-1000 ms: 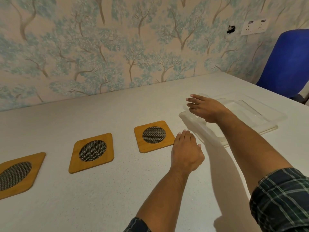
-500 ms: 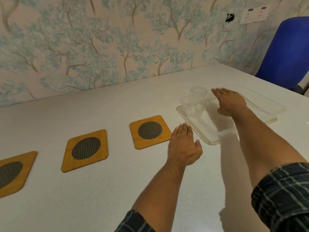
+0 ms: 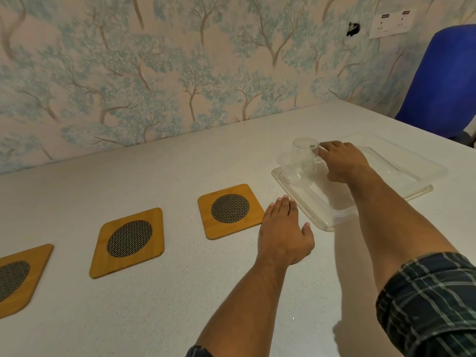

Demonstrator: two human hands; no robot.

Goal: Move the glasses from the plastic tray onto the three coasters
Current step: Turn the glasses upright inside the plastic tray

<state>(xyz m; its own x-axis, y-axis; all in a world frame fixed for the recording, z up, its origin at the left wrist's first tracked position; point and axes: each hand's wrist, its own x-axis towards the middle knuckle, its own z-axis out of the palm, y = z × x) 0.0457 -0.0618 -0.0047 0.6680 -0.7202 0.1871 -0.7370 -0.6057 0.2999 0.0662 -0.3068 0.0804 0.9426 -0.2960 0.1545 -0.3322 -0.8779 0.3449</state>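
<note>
The right hand has swung back across the tray and now touches the glass at its far left corner, fingers not yet closed. The left hand stays flat, empty, beside the nearest coaster. All coasters bare; the first pickup looks imminent.

Blue chair, wall socket, table
</note>
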